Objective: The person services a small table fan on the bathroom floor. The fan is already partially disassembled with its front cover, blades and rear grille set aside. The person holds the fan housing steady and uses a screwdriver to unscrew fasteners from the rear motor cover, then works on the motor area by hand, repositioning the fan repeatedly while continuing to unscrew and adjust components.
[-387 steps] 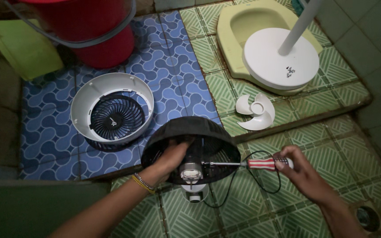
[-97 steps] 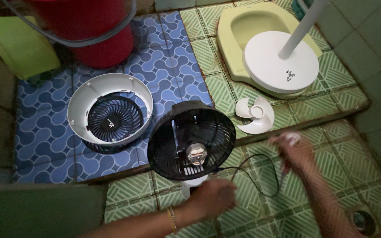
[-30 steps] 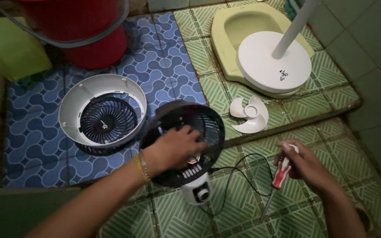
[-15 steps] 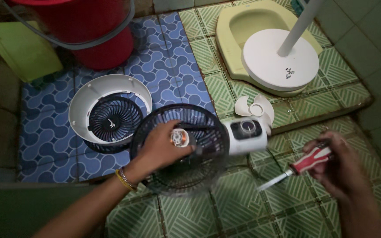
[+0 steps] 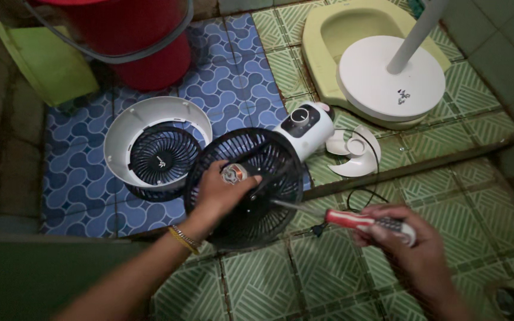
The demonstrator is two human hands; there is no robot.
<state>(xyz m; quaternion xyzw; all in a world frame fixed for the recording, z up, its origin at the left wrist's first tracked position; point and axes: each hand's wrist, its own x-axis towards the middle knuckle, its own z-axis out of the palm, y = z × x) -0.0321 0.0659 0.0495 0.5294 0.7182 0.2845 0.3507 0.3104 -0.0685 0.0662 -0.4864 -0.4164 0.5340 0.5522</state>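
My left hand (image 5: 224, 191) grips the middle of a black fan rear grille (image 5: 246, 187) around the motor shaft (image 5: 231, 173), with the white motor housing (image 5: 304, 123) sticking out at its upper right. My right hand (image 5: 408, 241) holds a screwdriver with a red handle (image 5: 352, 220); its metal shaft points left and its tip touches the grille's right side. A black power cord (image 5: 361, 195) trails between the grille and my right hand.
A white fan front cover with a black grille inside (image 5: 157, 148) lies on blue tiles at the left. White fan blades (image 5: 352, 151) lie beside the round white fan base (image 5: 391, 83) and its pole. A red bucket (image 5: 138, 35) and a green dustpan (image 5: 46, 62) stand behind.
The grille and motor have tilted up, the housing rising toward the upper right. My right hand has brought the screwdriver left so its tip meets the grille.
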